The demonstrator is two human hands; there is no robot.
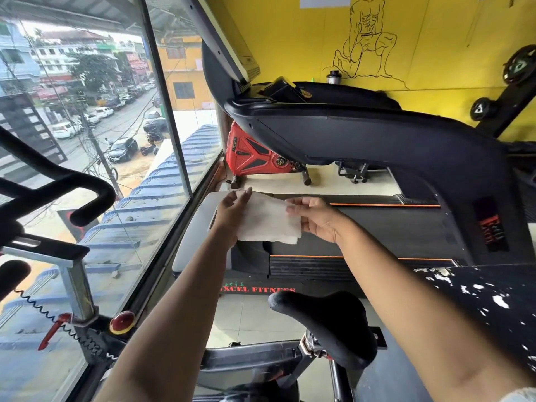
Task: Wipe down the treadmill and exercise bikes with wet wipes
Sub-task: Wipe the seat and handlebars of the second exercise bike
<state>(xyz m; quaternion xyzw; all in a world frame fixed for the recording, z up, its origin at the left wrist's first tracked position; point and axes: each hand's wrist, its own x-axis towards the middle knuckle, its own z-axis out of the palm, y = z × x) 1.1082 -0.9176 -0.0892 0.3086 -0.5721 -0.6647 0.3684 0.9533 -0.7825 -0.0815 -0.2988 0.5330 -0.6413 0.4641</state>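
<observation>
holding wet wipe (269, 224) spread at frame centre, edges pinched by fingers of left hand (232, 219) and right hand (317, 220); treadmill belt (377, 227) straight beyond, running rightward.

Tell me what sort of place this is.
Most likely a gym, on an upper floor over a street. A treadmill lies ahead, a bike saddle sits below, and weight plates hang by the yellow wall.
</observation>
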